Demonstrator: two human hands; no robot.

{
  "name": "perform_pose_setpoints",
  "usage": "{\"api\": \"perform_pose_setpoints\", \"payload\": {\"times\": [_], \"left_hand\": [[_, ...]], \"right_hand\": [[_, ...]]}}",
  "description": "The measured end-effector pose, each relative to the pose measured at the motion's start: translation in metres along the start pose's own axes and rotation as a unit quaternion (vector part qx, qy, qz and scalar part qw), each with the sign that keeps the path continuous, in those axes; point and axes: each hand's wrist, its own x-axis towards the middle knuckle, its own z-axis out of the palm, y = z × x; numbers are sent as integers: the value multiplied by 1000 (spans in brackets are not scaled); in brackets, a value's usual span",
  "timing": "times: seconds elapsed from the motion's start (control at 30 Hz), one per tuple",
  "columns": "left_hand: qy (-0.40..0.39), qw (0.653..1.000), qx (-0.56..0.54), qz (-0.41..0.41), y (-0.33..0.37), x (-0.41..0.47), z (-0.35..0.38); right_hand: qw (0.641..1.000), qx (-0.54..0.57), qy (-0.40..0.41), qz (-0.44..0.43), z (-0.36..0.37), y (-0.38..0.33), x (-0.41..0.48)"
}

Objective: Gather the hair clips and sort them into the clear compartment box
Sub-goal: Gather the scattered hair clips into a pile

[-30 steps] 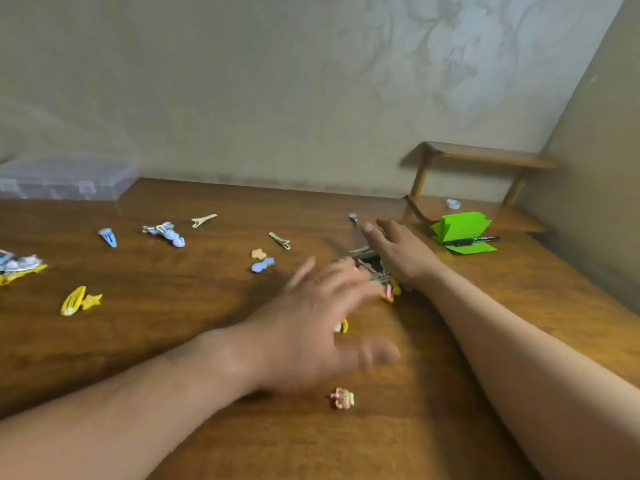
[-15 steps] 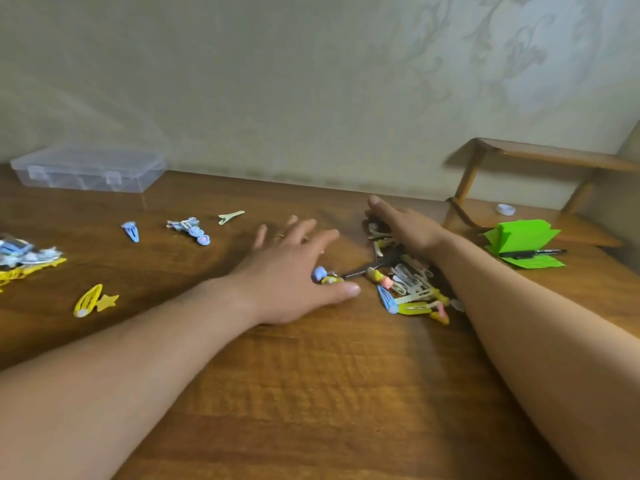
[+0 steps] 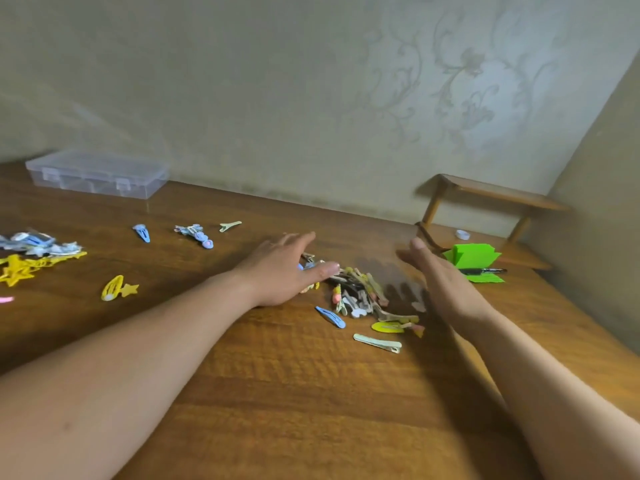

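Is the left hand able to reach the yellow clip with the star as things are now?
Probably yes. The yellow star clip lies alone on bare table to the left of the left hand, which is open and holds nothing. Nothing stands between them, so a short sideways move should do.

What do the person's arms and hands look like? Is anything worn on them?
Both forearms are bare, with no sleeves in view. The right hand shows no glove, ring or watch. The left hand is also ungloved; a thin ring may sit on one finger, but blur prevents certainty.
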Motion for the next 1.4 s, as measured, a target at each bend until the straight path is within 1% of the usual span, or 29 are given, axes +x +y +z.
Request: {"api": "perform_pose_setpoints", "payload": {"times": [0.07,0.13,0.17,0.23,0.33,0.47,0.53,0.63,0.73,0.8,0.93,1.0,1.07,1.13,1.23,1.33,1.4], "left_hand": [[-4,1000,5,-7,2,6,0],[-27,999,33,-4,8,8,0],[-37,998,45,0,11,8,1],[-43,998,43,-1,15,3,2],[-45,999,11,-12,18,-14,0],[-53,998,-19,2,21,-49,-12],[-55,998,-19,9,19,-66,-18],[-59,998,12,15,11,-86,-21],[-45,998,48,4,7,-106,-20],[-41,997,67,-14,7,-117,-21],[-12,993,78,-86,7,-136,-21],[-3,989,96,-116,7,-143,-19],[-2,985,109,-136,8,-146,-16],[17,982,110,-151,10,-141,-14],[53,978,104,-172,1,-126,-17],[87,976,103,-168,-27,-114,-29],[125,975,96,-157,-50,-107,-42]], "right_hand": [[995,-96,3,32,2,6,-21],[981,-192,-16,19,21,2,-29],[976,-218,-19,7,34,-4,-28],[973,-230,-23,-4,57,-20,-19],[970,-237,-48,-26,88,-38,-2],[937,-321,-106,-88,115,-44,15],[933,-330,-106,-97,122,-48,20],[938,-323,-92,-83,135,-60,25],[954,-279,-75,-78,151,-80,23],[963,-244,-80,-83,164,-95,22],[953,-255,-108,-125,185,-121,18],[959,-233,-111,-114,189,-130,20],[971,-183,-116,-102,190,-136,24],[981,-114,-123,-94,189,-144,24],[983,-36,-152,-95,185,-152,21],[985,72,-126,-90,185,-151,30],[985,103,-107,-90,190,-151,42]]}}
